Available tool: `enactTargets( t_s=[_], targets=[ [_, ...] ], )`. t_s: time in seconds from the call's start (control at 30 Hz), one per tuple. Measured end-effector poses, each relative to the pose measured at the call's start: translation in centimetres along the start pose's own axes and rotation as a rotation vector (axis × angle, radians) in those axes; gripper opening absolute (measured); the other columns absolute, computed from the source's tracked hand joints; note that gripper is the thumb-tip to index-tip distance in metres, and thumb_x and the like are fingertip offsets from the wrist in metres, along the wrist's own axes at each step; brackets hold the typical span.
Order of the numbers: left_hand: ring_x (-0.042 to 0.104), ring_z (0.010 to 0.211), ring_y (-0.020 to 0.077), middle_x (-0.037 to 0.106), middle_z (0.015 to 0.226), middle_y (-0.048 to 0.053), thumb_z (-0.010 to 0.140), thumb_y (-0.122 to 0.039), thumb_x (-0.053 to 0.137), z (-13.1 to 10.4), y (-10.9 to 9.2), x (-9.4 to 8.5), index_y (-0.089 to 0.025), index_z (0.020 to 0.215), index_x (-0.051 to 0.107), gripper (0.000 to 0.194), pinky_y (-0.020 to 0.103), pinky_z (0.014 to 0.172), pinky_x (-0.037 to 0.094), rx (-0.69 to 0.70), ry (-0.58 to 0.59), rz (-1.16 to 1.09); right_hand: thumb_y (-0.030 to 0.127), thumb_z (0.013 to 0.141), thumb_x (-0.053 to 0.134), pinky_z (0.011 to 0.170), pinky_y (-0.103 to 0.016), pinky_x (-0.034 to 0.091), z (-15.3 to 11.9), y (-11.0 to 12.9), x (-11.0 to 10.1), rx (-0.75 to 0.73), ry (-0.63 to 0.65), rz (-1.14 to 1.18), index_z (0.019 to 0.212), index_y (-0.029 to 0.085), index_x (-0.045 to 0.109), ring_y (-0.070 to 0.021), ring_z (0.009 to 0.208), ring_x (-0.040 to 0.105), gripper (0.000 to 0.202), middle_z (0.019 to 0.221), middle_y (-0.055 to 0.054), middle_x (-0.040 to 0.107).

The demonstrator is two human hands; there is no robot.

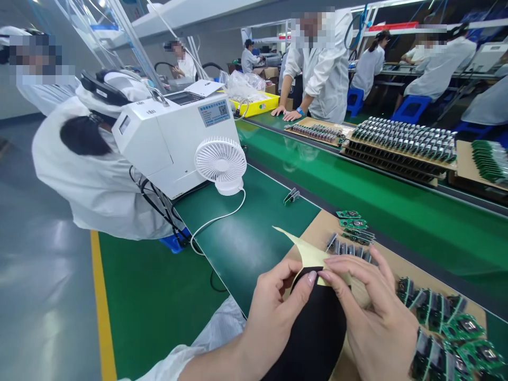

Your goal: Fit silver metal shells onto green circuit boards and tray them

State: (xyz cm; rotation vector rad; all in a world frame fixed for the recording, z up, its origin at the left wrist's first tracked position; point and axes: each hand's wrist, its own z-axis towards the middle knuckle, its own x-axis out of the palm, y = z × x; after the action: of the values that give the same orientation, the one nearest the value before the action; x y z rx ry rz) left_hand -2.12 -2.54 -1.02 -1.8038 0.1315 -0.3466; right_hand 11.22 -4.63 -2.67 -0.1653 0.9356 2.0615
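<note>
While fingers pinch its edge | black sheet below (yellow paper above)

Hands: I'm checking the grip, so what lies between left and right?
Between the left hand and right hand, the head view shows a black sheet and yellowish paper.

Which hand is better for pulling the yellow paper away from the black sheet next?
Probably the right hand: its fingertips are already on the yellow paper. The left hand has its thumb on the black sheet, near the top edge, so it seems better for holding steady.
</note>
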Motion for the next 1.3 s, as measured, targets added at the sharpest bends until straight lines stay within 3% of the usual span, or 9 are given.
enactTargets(
  t_s=[0.1,0.27,0.57,0.7,0.8,0.9,0.97,1.17,1.3],
  targets=[
    [0.045,0.072,0.0080,0.058,0.077,-0.002,0.085,-0.044,0.062,0.0,0.0,0.1,-0.016,0.083,0.064,0.028,0.021,0.068,0.036,-0.004,0.004,-0.005,0.024,0.094,0.058,0.109,-0.044,0.040,0.0,-0.4,-0.1,0.014,0.056,-0.068,0.096,0.018,0.062,-0.0150,0.078,0.068,0.007,0.085,-0.002,0.070],
    [0.036,0.063,0.0070,0.050,0.068,-0.004,0.087,-0.047,0.058,0.2,0.0,-0.1,-0.017,0.071,0.058,0.033,0.021,0.060,0.030,0.033,-0.015,0.116,0.012,0.091,0.060,0.113,-0.051,0.033,0.4,-1.1,-0.5,-0.081,0.153,-0.019,0.098,0.020,0.063,-0.0151,0.086,0.065,0.011,0.095,-0.004,0.068],
    [0.051,0.078,0.0119,0.065,0.080,0.001,0.093,-0.042,0.048,0.4,-0.9,-0.5,-0.020,0.078,0.067,0.033,0.024,0.075,0.038,0.176,0.041,0.433,0.015,0.093,0.057,0.112,-0.049,0.029,1.2,-1.7,-1.3,-0.196,0.239,-0.065,0.089,0.020,0.057,-0.0157,0.087,0.058,0.006,0.092,-0.004,0.059],
    [0.050,0.075,0.0122,0.064,0.077,0.001,0.095,-0.042,0.043,0.5,-1.2,-0.7,-0.020,0.079,0.068,0.037,0.025,0.074,0.037,0.227,0.067,0.533,0.021,0.094,0.057,0.104,-0.050,0.033,1.2,-1.8,-1.7,-0.152,0.273,-0.077,0.088,0.021,0.059,-0.0200,0.093,0.054,0.007,0.094,-0.005,0.054],
    [0.042,0.064,0.0096,0.052,0.064,-0.002,0.095,-0.045,0.042,0.8,-1.2,-0.8,-0.019,0.067,0.061,0.042,0.024,0.066,0.032,0.210,0.069,0.567,0.027,0.094,0.057,0.091,-0.044,0.039,1.0,-1.8,-1.8,-0.081,0.303,-0.082,0.087,0.024,0.061,-0.0227,0.096,0.052,0.009,0.096,-0.005,0.053],
    [0.031,0.058,0.0078,0.036,0.058,-0.005,0.093,-0.051,0.042,1.4,-1.1,-0.9,-0.018,0.057,0.046,0.049,0.024,0.059,0.024,0.102,0.057,0.513,0.029,0.093,0.058,0.082,-0.038,0.039,0.7,-1.8,-1.6,0.028,0.256,-0.047,0.086,0.026,0.063,-0.0215,0.095,0.053,0.009,0.096,-0.003,0.053],
    [0.030,0.057,0.0075,0.034,0.058,-0.006,0.090,-0.056,0.044,2.0,-0.9,-1.2,-0.018,0.058,0.042,0.050,0.023,0.056,0.022,0.021,0.042,0.441,0.031,0.093,0.060,0.080,-0.035,0.040,0.6,-1.9,-1.4,0.108,0.197,0.000,0.086,0.026,0.064,-0.0199,0.093,0.055,0.009,0.095,-0.002,0.053],
    [0.045,0.056,0.0104,0.049,0.059,-0.003,0.086,-0.063,0.043,5.1,0.2,-4.2,-0.018,0.067,0.058,0.051,0.022,0.053,0.030,-0.073,0.045,0.498,0.040,0.085,0.068,0.083,-0.035,0.040,0.9,-2.4,-1.9,0.423,-0.017,0.098,0.079,0.023,0.066,-0.0207,0.094,0.057,0.018,0.094,-0.002,0.058],
    [0.056,0.074,0.0188,0.062,0.072,0.002,0.085,-0.051,0.053,7.7,1.7,-6.9,-0.019,0.077,0.068,0.037,0.028,0.069,0.039,-0.026,-0.089,0.680,0.035,0.081,0.074,0.079,-0.035,0.039,1.6,-2.7,-3.6,0.524,-0.144,0.287,0.079,0.022,0.067,-0.0199,0.091,0.055,0.015,0.092,-0.002,0.059]
  ],
)
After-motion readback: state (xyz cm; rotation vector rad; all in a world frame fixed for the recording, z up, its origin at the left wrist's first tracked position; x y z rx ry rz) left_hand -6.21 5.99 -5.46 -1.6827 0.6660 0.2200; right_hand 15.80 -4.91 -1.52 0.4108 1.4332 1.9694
